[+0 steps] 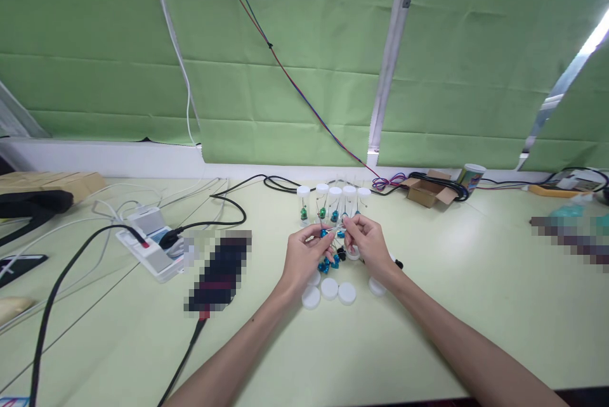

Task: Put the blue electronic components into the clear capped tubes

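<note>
My left hand (307,253) is closed in a pinch on a small blue piece (324,233) with a thin stem. My right hand (370,241) meets it from the right, its fingertips pinched near the thin end; what exactly they grip is too small to make out. Just behind the hands stands a row of clear tubes with white caps (303,191), holding small green pieces (322,212) and blue pieces (335,215) on thin stems. More loose blue pieces (324,266) lie below my fingers, beside a small black piece (341,253). Several loose white caps (329,288) lie nearer to me.
To the left are a blurred-out dark phone-like object (219,274) on a cable and a white power strip (155,245) with plugs. An opened cardboard box (428,190) and a can (471,179) stand back right. Black cables (233,204) run along the back.
</note>
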Demonstrator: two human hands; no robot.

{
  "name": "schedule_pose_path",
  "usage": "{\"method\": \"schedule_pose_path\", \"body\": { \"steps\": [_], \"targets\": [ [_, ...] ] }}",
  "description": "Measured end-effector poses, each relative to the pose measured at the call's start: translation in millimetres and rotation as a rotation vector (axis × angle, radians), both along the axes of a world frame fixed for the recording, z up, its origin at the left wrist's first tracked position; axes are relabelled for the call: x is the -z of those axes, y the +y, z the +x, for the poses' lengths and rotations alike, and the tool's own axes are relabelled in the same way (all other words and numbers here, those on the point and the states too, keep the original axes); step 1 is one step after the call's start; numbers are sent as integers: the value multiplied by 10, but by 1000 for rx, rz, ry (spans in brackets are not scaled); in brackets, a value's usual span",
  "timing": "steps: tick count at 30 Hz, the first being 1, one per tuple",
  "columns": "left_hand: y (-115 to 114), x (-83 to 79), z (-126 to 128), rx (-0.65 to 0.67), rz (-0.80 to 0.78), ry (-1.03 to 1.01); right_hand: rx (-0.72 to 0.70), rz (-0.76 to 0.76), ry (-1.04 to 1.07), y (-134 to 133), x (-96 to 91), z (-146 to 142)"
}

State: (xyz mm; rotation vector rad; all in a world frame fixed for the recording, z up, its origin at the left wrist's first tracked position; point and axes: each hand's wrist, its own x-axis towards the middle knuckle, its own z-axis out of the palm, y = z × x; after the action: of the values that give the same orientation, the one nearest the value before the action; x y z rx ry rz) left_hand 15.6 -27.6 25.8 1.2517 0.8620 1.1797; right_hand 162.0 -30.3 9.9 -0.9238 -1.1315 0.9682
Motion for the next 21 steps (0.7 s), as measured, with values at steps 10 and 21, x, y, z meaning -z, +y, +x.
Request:
{"method": "schedule_pose_path", "body": {
  "steps": [10, 21],
  "targets": [
    [-9, -13, -1, 23, -7, 18, 50, 94, -163, -23, -5, 5],
    [-11, -5, -3, 46, 22, 41, 74, 140, -322, -20, 13, 43]
  ]
}}
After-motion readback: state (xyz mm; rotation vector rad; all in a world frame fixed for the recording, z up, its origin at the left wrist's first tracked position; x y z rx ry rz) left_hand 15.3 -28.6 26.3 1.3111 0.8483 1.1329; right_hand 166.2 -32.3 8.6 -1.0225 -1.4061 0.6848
